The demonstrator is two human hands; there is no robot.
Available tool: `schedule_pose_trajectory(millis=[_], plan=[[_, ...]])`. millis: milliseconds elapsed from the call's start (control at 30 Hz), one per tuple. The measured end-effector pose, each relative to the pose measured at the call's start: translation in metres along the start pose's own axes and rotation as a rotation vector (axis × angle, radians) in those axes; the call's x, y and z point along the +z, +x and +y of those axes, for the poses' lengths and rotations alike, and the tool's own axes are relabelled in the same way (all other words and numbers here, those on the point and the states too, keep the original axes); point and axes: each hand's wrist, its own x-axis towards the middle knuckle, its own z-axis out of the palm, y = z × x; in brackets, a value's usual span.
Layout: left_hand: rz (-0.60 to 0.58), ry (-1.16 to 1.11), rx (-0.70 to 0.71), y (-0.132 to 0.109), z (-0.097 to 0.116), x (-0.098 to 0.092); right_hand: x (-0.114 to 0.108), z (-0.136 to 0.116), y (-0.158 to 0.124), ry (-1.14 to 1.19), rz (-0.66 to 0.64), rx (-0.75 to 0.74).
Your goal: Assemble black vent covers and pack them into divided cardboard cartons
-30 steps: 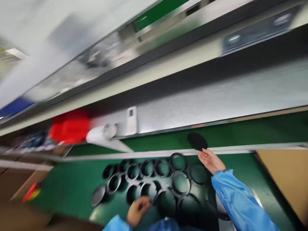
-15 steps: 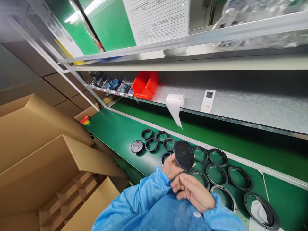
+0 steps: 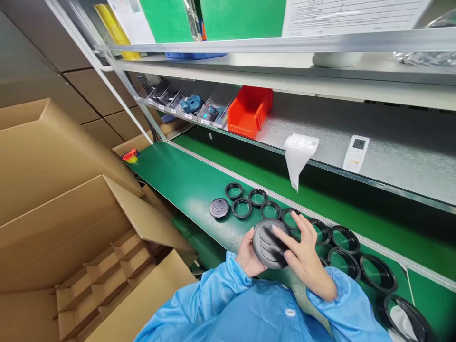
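My left hand (image 3: pixel 249 256) is closed on the edge of a round dark-grey disc (image 3: pixel 265 251) with curved ridges on its face, perhaps an air vent. The disc is tilted with its ridged side towards me. Over its right part, my right hand (image 3: pixel 304 251) has its fingers spread; whether the fingertips touch the face I cannot tell. A similar ridged disc (image 3: pixel 219 208) lies on the green worktop to the left. Beside it and behind my hands stand several black rings (image 3: pixel 242 208), some partly hidden by my right hand.
An open carton (image 3: pixel 117 213) with cardboard dividers stands at the left of the worktop (image 3: pixel 171 175). On the shelf above are a red bin (image 3: pixel 245 114), a paper roll (image 3: pixel 301 147) and a white remote control (image 3: pixel 356 153). A tape roll (image 3: pixel 130 156) lies at the far left end.
The disc has been turned from its smooth black side to its ridged grey side. My right hand has risen from below it to over its face, fingers spreading. The view has shifted left.
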Motion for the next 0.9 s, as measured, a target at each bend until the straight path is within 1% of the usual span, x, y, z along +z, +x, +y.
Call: schedule_pose_trajectory(millis=[33, 67, 100, 133, 200, 233, 267, 300, 367, 467, 567, 633, 700, 800, 900], plan=[[0.0, -0.001, 0.031, -0.004, 0.004, 0.002, 0.003, -0.002, 0.004, -0.07, -0.023, -0.071], [-0.001, 0.004, 0.06, -0.008, 0.008, 0.004, 0.005, -0.001, 0.008, -0.134, -0.013, -0.111], [-0.002, 0.013, 0.085, -0.012, 0.013, 0.007, 0.006, 0.002, 0.013, -0.188, 0.035, -0.102], [-0.005, 0.024, 0.103, -0.017, 0.018, 0.01, 0.005, 0.006, 0.017, -0.227, 0.123, -0.039], [-0.022, 0.048, 0.118, -0.027, 0.029, 0.016, 0.001, 0.016, 0.025, -0.232, 0.332, 0.186], [-0.03, 0.059, 0.127, -0.031, 0.034, 0.018, -0.002, 0.019, 0.028, -0.196, 0.396, 0.29], [-0.038, 0.067, 0.137, -0.035, 0.039, 0.021, -0.004, 0.021, 0.03, -0.138, 0.417, 0.365], [-0.051, 0.074, 0.138, -0.038, 0.042, 0.023, -0.005, 0.02, 0.03, -0.065, 0.401, 0.413], [-0.083, 0.084, 0.132, -0.042, 0.047, 0.025, -0.005, 0.012, 0.029, 0.093, 0.332, 0.437], [-0.133, 0.071, 0.094, -0.04, 0.05, 0.025, -0.002, -0.007, 0.025, 0.236, 0.265, 0.372], [-0.132, 0.046, 0.006, -0.032, 0.049, 0.021, -0.001, -0.02, 0.024, 0.201, 0.198, 0.199], [-0.102, 0.035, -0.057, -0.027, 0.046, 0.016, -0.001, -0.02, 0.025, 0.115, 0.118, 0.071], [-0.069, 0.011, -0.11, -0.022, 0.041, 0.012, 0.003, -0.016, 0.024, 0.052, 0.043, 0.007], [-0.021, -0.031, -0.133, -0.017, 0.031, 0.015, 0.01, -0.008, 0.017, 0.08, -0.019, 0.06], [0.023, -0.02, -0.103, -0.014, 0.022, 0.025, 0.009, -0.004, 0.007, 0.185, -0.042, 0.138]])
